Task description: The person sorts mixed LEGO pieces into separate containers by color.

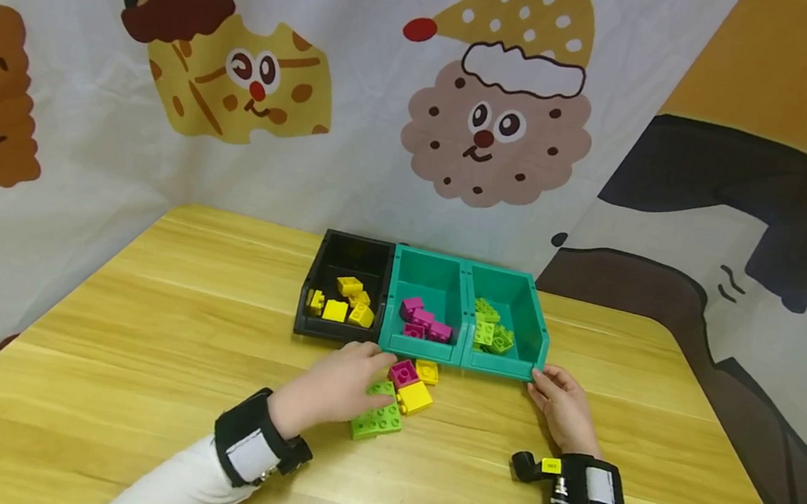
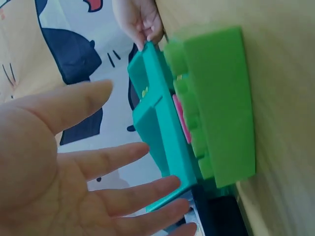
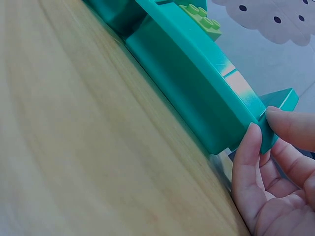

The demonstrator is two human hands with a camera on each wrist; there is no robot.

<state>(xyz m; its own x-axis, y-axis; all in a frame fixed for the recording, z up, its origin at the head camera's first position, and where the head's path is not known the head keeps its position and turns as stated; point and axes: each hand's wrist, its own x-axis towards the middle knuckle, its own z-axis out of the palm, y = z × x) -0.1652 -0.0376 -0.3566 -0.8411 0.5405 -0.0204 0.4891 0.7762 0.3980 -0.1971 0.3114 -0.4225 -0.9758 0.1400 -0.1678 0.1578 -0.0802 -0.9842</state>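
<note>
My left hand (image 1: 366, 382) lies flat with straight, spread fingers over a small heap of loose bricks on the table: a green brick (image 1: 377, 420), a magenta brick (image 1: 404, 371) and two yellow bricks (image 1: 416, 397). In the left wrist view the left hand's palm (image 2: 74, 172) holds nothing, and the green brick (image 2: 221, 108) lies just beyond it. My right hand (image 1: 544, 385) pinches the front right corner of the right teal bin (image 1: 520, 365), thumb (image 3: 248, 157) on the front wall. That bin holds green bricks (image 1: 488, 330).
Three bins stand side by side: a black bin (image 1: 333, 329) with yellow bricks, a middle teal bin (image 1: 422, 347) with magenta bricks, and the right teal one. The wooden table (image 1: 173, 341) is ringed by a cartoon-printed cloth (image 1: 466, 108).
</note>
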